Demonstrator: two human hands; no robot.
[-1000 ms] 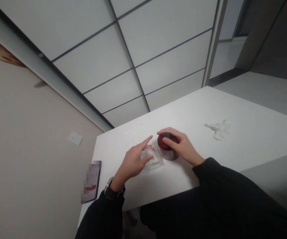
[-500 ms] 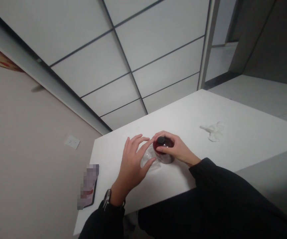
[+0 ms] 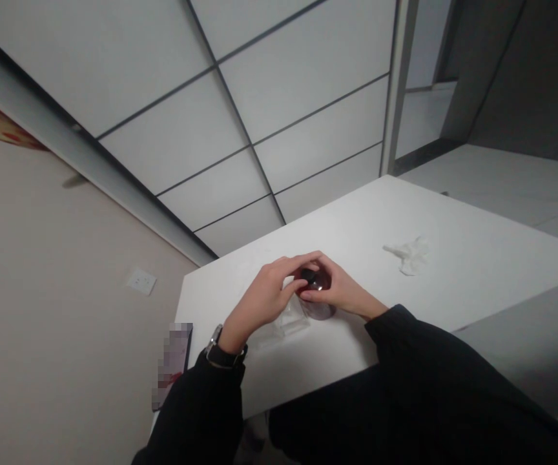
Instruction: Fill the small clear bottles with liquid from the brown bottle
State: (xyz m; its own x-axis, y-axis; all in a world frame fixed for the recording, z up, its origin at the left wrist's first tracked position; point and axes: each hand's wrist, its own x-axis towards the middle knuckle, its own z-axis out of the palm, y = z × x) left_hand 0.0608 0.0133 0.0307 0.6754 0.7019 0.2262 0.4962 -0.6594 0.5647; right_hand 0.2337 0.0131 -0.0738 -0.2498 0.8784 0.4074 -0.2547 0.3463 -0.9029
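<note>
A small dark red bottle (image 3: 321,303) with a black cap stands on the white table (image 3: 395,303) near its front edge. My right hand (image 3: 340,292) wraps around the bottle's right side. My left hand (image 3: 264,296) has its fingers curled over the bottle's top and cap from the left. A clear plastic wrapper or box (image 3: 286,323) lies flat on the table just under my left hand, touching the bottle's base. Both sleeves are black, and a watch sits on my left wrist.
A crumpled white tissue (image 3: 407,254) lies further back on the right of the table. A phone (image 3: 172,365) rests at the table's left front corner. A beige wall with a white socket (image 3: 141,281) runs along the left.
My left hand has left the clear plastic piece and moved right onto the bottle's cap. My right hand has stayed on the bottle. The view has drifted slightly.
</note>
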